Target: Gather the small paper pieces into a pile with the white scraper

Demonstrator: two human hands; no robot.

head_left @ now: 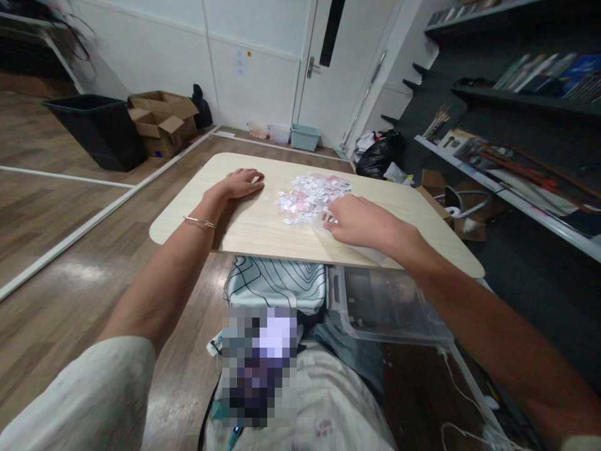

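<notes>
The left hand rests empty and loosely curved on the pale, rectangular wood-grained tabletop, between the hands lies a heap of small white-and-pinkish paper scraps, and the right hand bends at its near edge, its grip unclear from here.

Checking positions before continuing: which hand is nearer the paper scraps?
The right hand, at the near edge of the paper scraps; the left hand is clearly apart.
</notes>
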